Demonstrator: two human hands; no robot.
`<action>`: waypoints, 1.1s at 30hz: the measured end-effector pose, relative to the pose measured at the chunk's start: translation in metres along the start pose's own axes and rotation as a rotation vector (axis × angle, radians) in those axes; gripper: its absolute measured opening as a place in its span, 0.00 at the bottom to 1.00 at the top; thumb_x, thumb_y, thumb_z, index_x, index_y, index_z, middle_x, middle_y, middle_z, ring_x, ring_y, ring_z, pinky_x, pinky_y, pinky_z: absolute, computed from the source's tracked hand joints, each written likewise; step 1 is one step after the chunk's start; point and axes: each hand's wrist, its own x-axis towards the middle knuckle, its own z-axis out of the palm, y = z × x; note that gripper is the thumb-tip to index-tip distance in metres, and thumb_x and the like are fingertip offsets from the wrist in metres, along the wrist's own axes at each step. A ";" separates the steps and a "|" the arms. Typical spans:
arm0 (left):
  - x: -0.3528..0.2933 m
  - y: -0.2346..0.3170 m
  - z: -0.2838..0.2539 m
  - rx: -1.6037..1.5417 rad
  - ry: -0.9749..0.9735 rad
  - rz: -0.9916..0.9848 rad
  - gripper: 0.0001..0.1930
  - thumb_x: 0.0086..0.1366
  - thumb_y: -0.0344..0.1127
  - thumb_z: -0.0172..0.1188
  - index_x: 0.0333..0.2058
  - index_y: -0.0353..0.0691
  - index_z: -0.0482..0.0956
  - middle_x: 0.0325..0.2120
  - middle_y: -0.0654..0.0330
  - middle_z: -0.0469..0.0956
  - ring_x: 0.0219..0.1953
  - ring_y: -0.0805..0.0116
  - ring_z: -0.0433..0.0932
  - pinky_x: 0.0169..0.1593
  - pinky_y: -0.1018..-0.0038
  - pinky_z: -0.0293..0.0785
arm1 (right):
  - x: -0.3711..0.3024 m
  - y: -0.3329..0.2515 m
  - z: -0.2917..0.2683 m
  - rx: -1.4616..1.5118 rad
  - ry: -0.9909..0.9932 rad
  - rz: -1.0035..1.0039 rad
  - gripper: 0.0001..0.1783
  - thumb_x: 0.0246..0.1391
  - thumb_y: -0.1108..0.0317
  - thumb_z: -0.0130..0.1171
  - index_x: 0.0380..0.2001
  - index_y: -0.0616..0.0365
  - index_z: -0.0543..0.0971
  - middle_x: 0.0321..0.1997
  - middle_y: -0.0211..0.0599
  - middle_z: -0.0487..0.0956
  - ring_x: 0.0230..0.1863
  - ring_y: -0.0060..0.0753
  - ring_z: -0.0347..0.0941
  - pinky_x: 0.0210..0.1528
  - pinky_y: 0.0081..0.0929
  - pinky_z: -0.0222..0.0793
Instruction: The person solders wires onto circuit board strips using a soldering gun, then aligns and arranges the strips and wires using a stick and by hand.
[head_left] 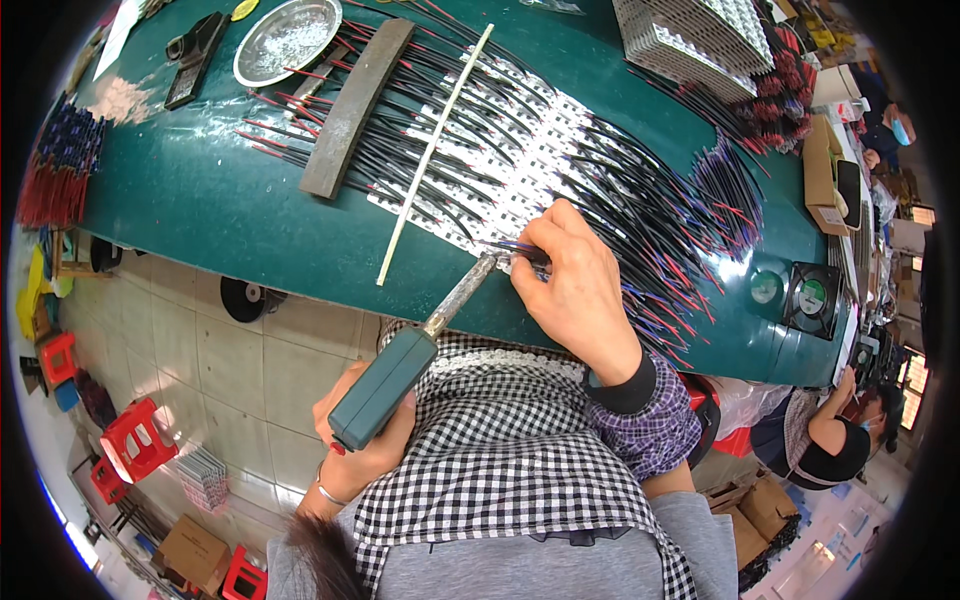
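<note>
My left hand [372,432] is wrapped round the dark green handle of a soldering gun [385,385]. Its metal shaft slants up to the front edge of rows of small white circuit boards [530,165] on the table. Beside the tip, my right hand [580,275] pinches a dark wire [520,246] between thumb and fingers. The exact contact between tip, wire and board is too small to make out. Black wires with red and blue ends [640,215] fan out from both sides of the boards. A thin pale stick [435,155] lies across the wires on the left.
A heavy metal bar [357,108] rests across the left wires. Beyond it are a round metal dish [287,42] and a black tool [197,60]. White board stacks [690,45] stand at the far right, a small fan [812,298] at the right. Another person [825,435] sits farther right.
</note>
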 end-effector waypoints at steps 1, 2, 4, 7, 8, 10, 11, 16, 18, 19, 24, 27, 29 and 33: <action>0.002 0.002 -0.001 -0.001 0.000 0.001 0.12 0.49 0.18 0.67 0.35 0.29 0.83 0.31 0.52 0.81 0.29 0.60 0.82 0.34 0.72 0.78 | 0.001 0.002 -0.001 0.000 -0.021 -0.024 0.05 0.48 0.74 0.62 0.29 0.63 0.78 0.34 0.42 0.71 0.35 0.46 0.74 0.37 0.42 0.71; 0.004 0.006 -0.002 0.008 -0.017 -0.008 0.12 0.49 0.18 0.67 0.35 0.29 0.82 0.31 0.51 0.81 0.29 0.60 0.82 0.35 0.72 0.79 | 0.003 0.004 -0.004 0.002 -0.042 -0.048 0.05 0.48 0.74 0.63 0.29 0.63 0.78 0.33 0.42 0.71 0.35 0.46 0.74 0.37 0.41 0.70; 0.005 0.009 -0.003 0.018 -0.034 -0.017 0.12 0.49 0.18 0.67 0.35 0.28 0.82 0.31 0.51 0.81 0.30 0.59 0.82 0.36 0.72 0.79 | 0.006 0.010 -0.007 0.053 -0.070 -0.058 0.05 0.48 0.74 0.63 0.29 0.63 0.79 0.33 0.41 0.71 0.35 0.46 0.74 0.38 0.41 0.70; 0.005 0.008 -0.001 0.006 -0.038 -0.025 0.11 0.49 0.18 0.66 0.35 0.28 0.82 0.32 0.51 0.81 0.30 0.59 0.82 0.36 0.71 0.79 | 0.007 0.013 -0.008 0.116 -0.106 -0.050 0.06 0.49 0.73 0.64 0.30 0.64 0.80 0.33 0.40 0.71 0.36 0.45 0.74 0.38 0.40 0.69; 0.004 0.005 0.000 0.015 -0.038 -0.017 0.11 0.49 0.18 0.66 0.35 0.28 0.82 0.32 0.51 0.81 0.30 0.59 0.82 0.36 0.71 0.79 | 0.006 0.012 -0.007 0.111 -0.101 -0.053 0.06 0.49 0.73 0.64 0.30 0.64 0.80 0.33 0.40 0.71 0.36 0.45 0.74 0.39 0.40 0.69; 0.003 0.003 0.000 0.025 -0.038 -0.008 0.11 0.49 0.18 0.66 0.35 0.28 0.82 0.32 0.51 0.81 0.29 0.59 0.82 0.35 0.71 0.79 | 0.005 0.012 -0.004 0.108 -0.095 -0.054 0.06 0.49 0.73 0.64 0.30 0.63 0.80 0.33 0.40 0.71 0.37 0.45 0.74 0.39 0.40 0.69; 0.003 0.004 0.000 0.035 -0.047 -0.004 0.11 0.50 0.18 0.66 0.34 0.28 0.82 0.31 0.51 0.81 0.29 0.60 0.82 0.35 0.71 0.78 | 0.005 0.012 -0.004 0.099 -0.081 -0.070 0.06 0.49 0.73 0.64 0.30 0.63 0.79 0.33 0.40 0.71 0.37 0.45 0.74 0.39 0.40 0.69; 0.006 0.012 -0.002 0.010 -0.078 -0.065 0.10 0.50 0.19 0.66 0.34 0.28 0.81 0.30 0.53 0.79 0.28 0.61 0.81 0.33 0.72 0.76 | 0.005 0.013 -0.006 0.043 -0.041 -0.148 0.06 0.48 0.77 0.64 0.31 0.65 0.79 0.33 0.39 0.73 0.31 0.38 0.76 0.35 0.33 0.71; 0.007 0.015 -0.002 0.001 -0.066 -0.064 0.09 0.51 0.19 0.66 0.33 0.29 0.80 0.30 0.53 0.79 0.28 0.63 0.81 0.33 0.74 0.76 | 0.007 0.014 -0.005 0.066 -0.066 -0.171 0.06 0.48 0.77 0.64 0.31 0.65 0.78 0.33 0.39 0.73 0.32 0.39 0.76 0.36 0.34 0.71; 0.008 0.016 -0.003 0.002 -0.066 -0.064 0.09 0.51 0.19 0.66 0.33 0.29 0.80 0.30 0.53 0.79 0.28 0.63 0.81 0.33 0.74 0.76 | 0.006 0.014 -0.005 0.067 -0.066 -0.172 0.06 0.48 0.77 0.64 0.31 0.65 0.78 0.33 0.39 0.73 0.32 0.39 0.76 0.36 0.34 0.71; 0.011 0.016 -0.002 -0.037 -0.066 0.029 0.09 0.50 0.18 0.66 0.33 0.29 0.80 0.31 0.53 0.80 0.29 0.64 0.81 0.34 0.74 0.76 | 0.006 0.013 -0.005 0.031 -0.064 -0.206 0.06 0.47 0.78 0.63 0.30 0.65 0.77 0.34 0.40 0.73 0.34 0.42 0.75 0.37 0.35 0.70; 0.013 0.021 -0.002 -0.051 -0.066 -0.020 0.09 0.50 0.19 0.65 0.33 0.29 0.81 0.31 0.52 0.80 0.30 0.63 0.82 0.35 0.74 0.77 | 0.006 0.014 -0.005 0.024 -0.060 -0.212 0.06 0.47 0.77 0.62 0.30 0.65 0.77 0.34 0.40 0.73 0.35 0.43 0.75 0.37 0.35 0.70; 0.012 0.023 -0.004 -0.029 -0.070 -0.046 0.09 0.50 0.19 0.66 0.34 0.29 0.81 0.31 0.52 0.81 0.30 0.62 0.82 0.36 0.74 0.77 | 0.006 0.014 -0.005 0.024 -0.068 -0.202 0.06 0.47 0.77 0.62 0.30 0.65 0.77 0.35 0.40 0.73 0.35 0.43 0.75 0.38 0.36 0.70; -0.009 0.014 -0.008 -0.010 0.054 -0.226 0.10 0.51 0.21 0.67 0.35 0.29 0.82 0.31 0.49 0.81 0.30 0.60 0.82 0.36 0.73 0.77 | 0.008 0.014 -0.005 0.012 -0.070 -0.215 0.06 0.47 0.76 0.62 0.31 0.65 0.77 0.35 0.41 0.73 0.35 0.44 0.75 0.38 0.37 0.70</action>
